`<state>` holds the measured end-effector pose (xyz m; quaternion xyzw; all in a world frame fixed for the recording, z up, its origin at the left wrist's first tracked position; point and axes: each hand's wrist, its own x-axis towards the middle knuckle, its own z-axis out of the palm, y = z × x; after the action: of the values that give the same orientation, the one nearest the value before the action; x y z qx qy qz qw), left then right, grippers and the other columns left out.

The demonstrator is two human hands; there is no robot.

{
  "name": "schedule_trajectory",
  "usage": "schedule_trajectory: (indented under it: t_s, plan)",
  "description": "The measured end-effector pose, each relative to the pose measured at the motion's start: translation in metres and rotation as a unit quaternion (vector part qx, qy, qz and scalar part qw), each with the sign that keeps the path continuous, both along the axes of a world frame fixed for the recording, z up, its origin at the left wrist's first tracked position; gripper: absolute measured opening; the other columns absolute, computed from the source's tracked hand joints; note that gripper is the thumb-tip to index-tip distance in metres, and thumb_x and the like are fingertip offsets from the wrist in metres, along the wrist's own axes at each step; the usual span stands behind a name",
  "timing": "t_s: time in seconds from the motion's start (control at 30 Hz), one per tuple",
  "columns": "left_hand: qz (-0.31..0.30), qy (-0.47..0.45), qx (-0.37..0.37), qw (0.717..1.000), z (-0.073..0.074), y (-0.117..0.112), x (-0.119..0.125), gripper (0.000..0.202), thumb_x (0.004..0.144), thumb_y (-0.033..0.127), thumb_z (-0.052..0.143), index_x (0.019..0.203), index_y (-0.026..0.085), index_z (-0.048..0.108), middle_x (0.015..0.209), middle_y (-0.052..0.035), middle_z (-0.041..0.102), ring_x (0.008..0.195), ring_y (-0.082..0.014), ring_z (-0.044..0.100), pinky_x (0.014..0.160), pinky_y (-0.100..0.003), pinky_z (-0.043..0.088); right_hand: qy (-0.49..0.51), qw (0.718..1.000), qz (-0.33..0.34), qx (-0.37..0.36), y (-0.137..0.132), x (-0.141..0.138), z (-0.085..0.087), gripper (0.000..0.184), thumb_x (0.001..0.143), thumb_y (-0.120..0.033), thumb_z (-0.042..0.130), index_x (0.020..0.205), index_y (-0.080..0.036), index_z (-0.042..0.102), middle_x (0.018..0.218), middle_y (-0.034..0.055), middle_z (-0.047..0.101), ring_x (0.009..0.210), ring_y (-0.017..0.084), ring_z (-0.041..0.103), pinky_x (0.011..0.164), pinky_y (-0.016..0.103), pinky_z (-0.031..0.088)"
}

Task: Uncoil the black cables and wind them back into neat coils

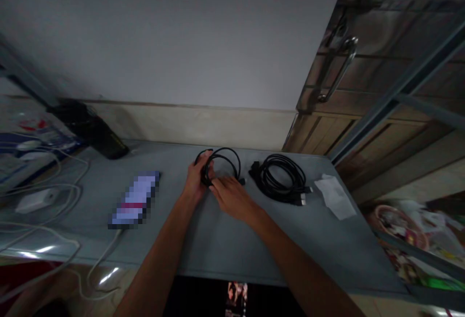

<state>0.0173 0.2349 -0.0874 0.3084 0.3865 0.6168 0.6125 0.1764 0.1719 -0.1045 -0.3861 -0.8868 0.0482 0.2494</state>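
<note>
A black cable [238, 158] is looped into a loose coil above the grey tabletop, between both hands. My left hand [196, 177] closes around the coil's left side, fingers curled behind it. From the right, my right hand [229, 192] pinches the lower part of the same cable, its fingertips close to the left hand. A small dark connector [242, 181] pokes out beside the right hand. Just to the right lies a second, thicker bundle of coiled black cables [281, 179], with its plugs showing at the lower right.
A phone [135, 200] with a white cord lies to the left. White cables and a white adapter [37, 200] spread over the left end, near a black cylindrical object [105, 138]. A crumpled white paper [334, 196] is at right. Metal frame bars [392, 99] rise at the right edge.
</note>
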Motion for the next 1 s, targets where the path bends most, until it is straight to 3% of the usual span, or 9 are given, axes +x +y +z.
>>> schedule_trajectory:
  t_s: [0.13, 0.27, 0.33, 0.43, 0.53, 0.63, 0.77, 0.93, 1.0]
  plan:
    - [0.001, 0.041, -0.004, 0.999, 0.003, -0.005, 0.002, 0.055, 0.080, 0.052, 0.098, 0.117, 0.017, 0.079, 0.069, 0.0047, 0.068, 0.046, -0.0096, 0.052, 0.044, -0.024, 0.040, 0.000, 1.000, -0.004, -0.003, 0.002, 0.001, 0.000, 0.054, 0.118, -0.055, 0.058, 0.146, -0.009, 0.063, 0.116, 0.0168, 0.083, 0.108, 0.032, 0.078, 0.104, 0.046, 0.057]
    - [0.019, 0.077, -0.003, 0.997, 0.002, -0.007, 0.001, 0.057, 0.084, 0.062, 0.093, 0.117, 0.017, 0.079, 0.077, -0.0034, 0.078, 0.061, -0.0184, 0.069, 0.052, -0.027, 0.049, -0.015, 1.000, -0.017, 0.000, 0.008, 0.004, -0.001, 0.039, 0.119, -0.050, 0.059, 0.139, -0.018, 0.071, 0.108, 0.0119, 0.085, 0.097, 0.029, 0.079, 0.098, 0.043, 0.058]
    - [0.023, 0.091, 0.000, 0.996, 0.000, -0.007, 0.000, 0.055, 0.079, 0.053, 0.100, 0.115, 0.017, 0.079, 0.084, -0.0069, 0.082, 0.072, -0.0225, 0.076, 0.057, -0.027, 0.053, -0.020, 1.000, -0.019, 0.005, 0.012, 0.008, -0.001, 0.035, 0.118, -0.048, 0.062, 0.139, -0.021, 0.072, 0.105, 0.0094, 0.084, 0.099, 0.027, 0.079, 0.099, 0.043, 0.056]
    - [0.037, 0.103, 0.006, 0.994, -0.005, -0.005, -0.002, 0.055, 0.066, 0.025, 0.107, 0.113, 0.015, 0.080, 0.097, -0.0093, 0.085, 0.086, -0.0261, 0.081, 0.066, -0.028, 0.057, -0.027, 0.999, -0.016, 0.012, 0.015, 0.013, 0.000, 0.026, 0.115, -0.045, 0.068, 0.127, -0.023, 0.076, 0.105, 0.0079, 0.083, 0.108, 0.028, 0.075, 0.101, 0.044, 0.052]
    - [0.079, 0.101, 0.012, 0.992, -0.012, -0.001, -0.006, 0.054, 0.064, 0.006, 0.100, 0.112, 0.016, 0.080, 0.102, -0.0071, 0.085, 0.080, -0.0222, 0.079, 0.071, -0.029, 0.059, -0.031, 0.999, -0.016, 0.016, 0.014, 0.017, 0.003, 0.019, 0.114, -0.043, 0.070, 0.112, -0.026, 0.078, 0.106, 0.0067, 0.081, 0.114, 0.027, 0.070, 0.104, 0.045, 0.049]
    - [0.125, 0.102, 0.018, 0.987, -0.019, 0.004, -0.013, 0.055, 0.061, -0.006, 0.091, 0.109, 0.019, 0.080, 0.100, -0.0025, 0.086, 0.076, -0.0186, 0.077, 0.074, -0.027, 0.059, -0.029, 0.999, -0.020, 0.018, 0.013, 0.018, 0.006, 0.014, 0.112, -0.041, 0.074, 0.112, -0.027, 0.078, 0.109, 0.0063, 0.079, 0.117, 0.027, 0.066, 0.106, 0.047, 0.047]
    - [0.164, 0.105, 0.027, 0.980, -0.025, 0.011, -0.021, 0.061, 0.058, -0.015, 0.082, 0.109, 0.019, 0.083, 0.094, -0.0024, 0.086, 0.093, -0.0214, 0.080, 0.083, -0.024, 0.059, -0.005, 0.999, -0.039, 0.016, 0.011, 0.018, 0.007, 0.011, 0.110, -0.036, 0.078, 0.116, -0.027, 0.077, 0.114, 0.0063, 0.076, 0.121, 0.029, 0.063, 0.108, 0.050, 0.046]
    - [0.191, 0.091, 0.028, 0.977, -0.031, 0.016, -0.030, 0.061, 0.060, -0.015, 0.079, 0.110, 0.021, 0.082, 0.098, -0.0021, 0.085, 0.104, -0.0211, 0.080, 0.096, -0.025, 0.060, 0.059, 0.994, -0.093, 0.010, 0.016, 0.021, 0.000, 0.019, 0.106, -0.027, 0.081, 0.124, -0.027, 0.075, 0.130, 0.0090, 0.072, 0.131, 0.033, 0.059, 0.117, 0.059, 0.043]
    - [0.192, 0.071, 0.029, 0.978, -0.033, 0.017, -0.033, 0.059, 0.063, -0.012, 0.078, 0.111, 0.023, 0.081, 0.100, -0.0016, 0.084, 0.107, -0.0211, 0.080, 0.099, -0.027, 0.061, 0.087, 0.990, -0.108, 0.005, 0.019, 0.022, -0.004, 0.020, 0.105, -0.023, 0.080, 0.125, -0.026, 0.075, 0.133, 0.0096, 0.070, 0.131, 0.032, 0.059, 0.117, 0.056, 0.046]
